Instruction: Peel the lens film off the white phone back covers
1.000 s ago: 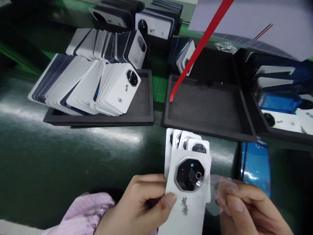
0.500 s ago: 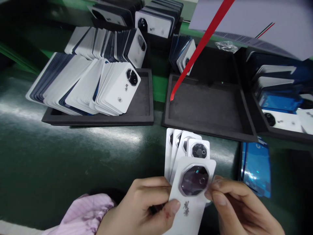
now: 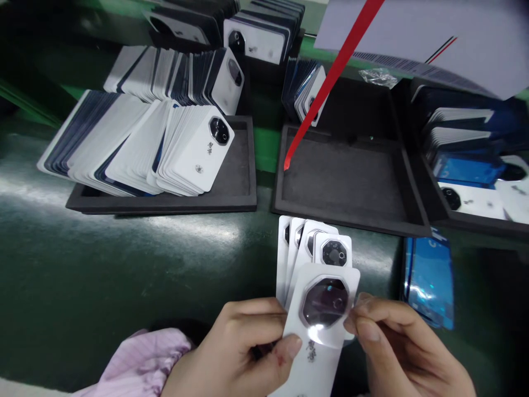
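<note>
My left hand [image 3: 243, 347] grips a fanned bunch of white phone back covers [image 3: 316, 259], thumb pressed on the front cover [image 3: 318, 353]. That cover has a dark octagonal camera plate [image 3: 324, 302] and a small printed mark below it. My right hand [image 3: 397, 347] pinches a clear round protective film [image 3: 318, 333] at the cover's right edge; the film lies over the camera plate. Both hands are low in the view, in front of the dark trays.
A dark foam tray [image 3: 243, 198] at the left holds several rows of leaning white covers [image 3: 136, 143]. A bare-bottomed dark tray [image 3: 351, 182] sits behind my hands. A red strip [image 3: 326, 82] hangs over it. Blue film sheets [image 3: 430, 275] lie at the right, more covers in a tray [image 3: 475, 198] beyond.
My right hand brought the clear film from the right side onto the front cover's camera plate. The cover bunch stayed in my left hand, tilted slightly.
</note>
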Motion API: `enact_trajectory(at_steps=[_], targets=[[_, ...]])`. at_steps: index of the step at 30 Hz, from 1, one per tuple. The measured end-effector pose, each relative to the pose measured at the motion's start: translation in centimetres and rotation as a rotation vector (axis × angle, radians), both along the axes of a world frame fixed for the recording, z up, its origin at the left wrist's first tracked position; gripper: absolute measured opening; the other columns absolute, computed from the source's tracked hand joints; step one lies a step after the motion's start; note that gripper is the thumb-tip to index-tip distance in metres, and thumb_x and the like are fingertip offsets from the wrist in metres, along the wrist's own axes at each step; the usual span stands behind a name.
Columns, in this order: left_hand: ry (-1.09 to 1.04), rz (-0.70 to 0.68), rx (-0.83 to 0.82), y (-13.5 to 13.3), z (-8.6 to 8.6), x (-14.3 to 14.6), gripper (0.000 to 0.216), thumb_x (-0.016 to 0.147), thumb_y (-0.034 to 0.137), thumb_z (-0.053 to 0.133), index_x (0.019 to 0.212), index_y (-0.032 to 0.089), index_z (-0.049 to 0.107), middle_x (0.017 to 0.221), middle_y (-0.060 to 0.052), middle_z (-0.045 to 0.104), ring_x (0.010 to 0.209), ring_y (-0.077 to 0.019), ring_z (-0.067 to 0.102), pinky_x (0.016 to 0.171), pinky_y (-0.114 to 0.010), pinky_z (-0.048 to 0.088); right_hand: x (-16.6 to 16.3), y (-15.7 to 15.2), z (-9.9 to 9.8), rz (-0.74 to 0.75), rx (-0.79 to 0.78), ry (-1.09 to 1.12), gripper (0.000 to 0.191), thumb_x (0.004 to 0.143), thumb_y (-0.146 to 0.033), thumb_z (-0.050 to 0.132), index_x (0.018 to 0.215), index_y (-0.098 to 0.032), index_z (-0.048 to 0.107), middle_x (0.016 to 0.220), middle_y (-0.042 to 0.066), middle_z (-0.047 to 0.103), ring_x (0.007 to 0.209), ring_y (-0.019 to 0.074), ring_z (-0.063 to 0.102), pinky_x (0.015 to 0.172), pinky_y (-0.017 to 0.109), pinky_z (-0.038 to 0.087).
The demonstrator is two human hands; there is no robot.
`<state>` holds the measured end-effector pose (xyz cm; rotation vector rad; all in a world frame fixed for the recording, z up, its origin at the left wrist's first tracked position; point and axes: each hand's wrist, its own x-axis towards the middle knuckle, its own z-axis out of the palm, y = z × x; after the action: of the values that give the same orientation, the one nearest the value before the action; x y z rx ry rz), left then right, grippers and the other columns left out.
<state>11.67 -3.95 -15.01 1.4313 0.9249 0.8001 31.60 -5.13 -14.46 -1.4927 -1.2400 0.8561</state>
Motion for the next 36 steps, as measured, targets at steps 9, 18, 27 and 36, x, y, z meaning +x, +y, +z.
enact_trajectory(at_steps=[9,18,27,36], targets=[[0.055,-0.013,0.028,-0.3,-0.1,-0.2,0.029,0.098,0.016,0.056,0.072,0.014,0.069,0.078,-0.008,0.070,0.068,-0.0169,0.067,0.063,-0.023,0.054,-0.4,0.0,0.0,-0.046,-0.100,-0.146,0.008,0.086,-0.030,0.076,0.083,-0.025,0.070,0.072,0.000,0.070,0.058,0.0121,0.063,0.047,0.017,0.048],[-0.028,0.023,-0.215,-0.3,-1.5,-0.1,0.025,0.104,0.031,0.053,0.120,0.031,0.073,0.112,-0.004,0.067,0.097,-0.0163,0.069,0.081,-0.021,0.058,2.6,0.9,-1.1,0.342,-0.349,-0.195,0.024,0.098,-0.044,0.057,0.087,-0.025,0.065,0.077,-0.001,0.066,0.066,0.0151,0.062,0.056,0.023,0.052],[0.091,0.205,-0.132,-3.2,-6.3,3.0,0.060,0.104,0.044,0.047,0.159,0.044,0.022,0.172,-0.004,0.008,0.158,-0.0318,0.014,0.124,-0.064,0.018,2.7,0.8,-6.3,-0.010,-0.149,-0.361,0.062,0.093,-0.046,0.063,0.144,-0.015,0.044,0.154,0.020,0.040,0.147,0.0367,0.027,0.119,0.064,0.020],[0.078,0.175,-0.023,-3.8,-8.2,5.2,0.065,0.104,0.045,0.045,0.159,0.052,0.011,0.174,0.008,-0.008,0.159,-0.0271,0.003,0.125,-0.051,0.021,0.2,-1.2,-6.8,0.094,-0.328,0.240,0.063,0.096,-0.050,0.058,0.152,-0.028,0.037,0.164,0.009,0.037,0.151,0.0279,0.034,0.124,0.052,0.030]])
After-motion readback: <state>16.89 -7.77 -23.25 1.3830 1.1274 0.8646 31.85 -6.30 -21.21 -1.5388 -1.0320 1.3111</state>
